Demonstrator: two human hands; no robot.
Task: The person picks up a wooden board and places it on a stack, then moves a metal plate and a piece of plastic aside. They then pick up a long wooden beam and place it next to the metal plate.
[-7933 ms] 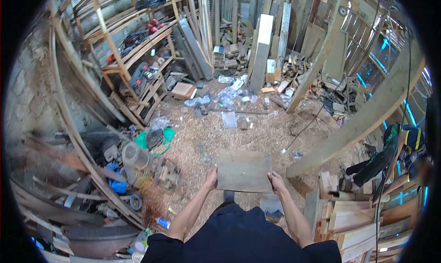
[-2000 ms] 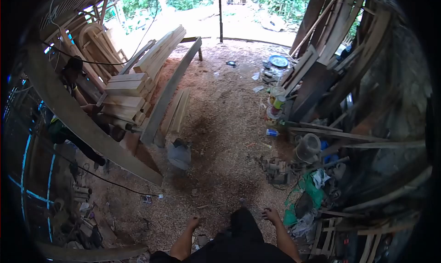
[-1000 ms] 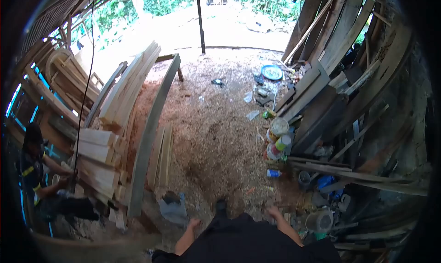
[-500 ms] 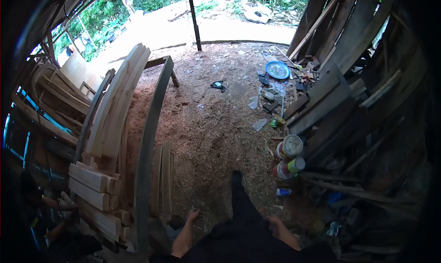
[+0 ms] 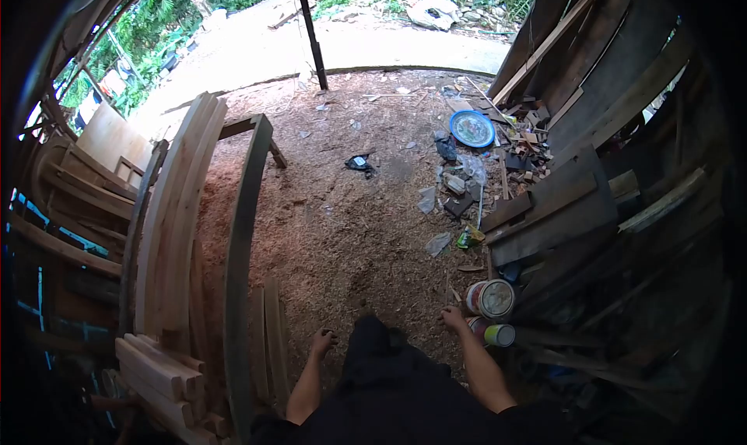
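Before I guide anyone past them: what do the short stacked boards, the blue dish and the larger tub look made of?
Short stacked boards: probably bare wood, from pale, matte faces. Blue dish: plastic or enamelled metal; its smooth, coloured rim fits both. Larger tub: perhaps plastic, printed, from its coloured side; metal possible.

From afar I am watching the left hand (image 5: 324, 341) hanging, loosely curled, near some narrow planks (image 5: 274, 338), while the right hand (image 5: 451, 319) is hanging near a pale-topped bucket (image 5: 494, 299) and a smaller can (image 5: 499, 335). Stacked timber (image 5: 177, 231) is lying along the left side, and farther ahead a blue-rimmed tray (image 5: 472, 128) is resting among scraps (image 5: 531, 161) on the shavings-covered floor (image 5: 342, 231).
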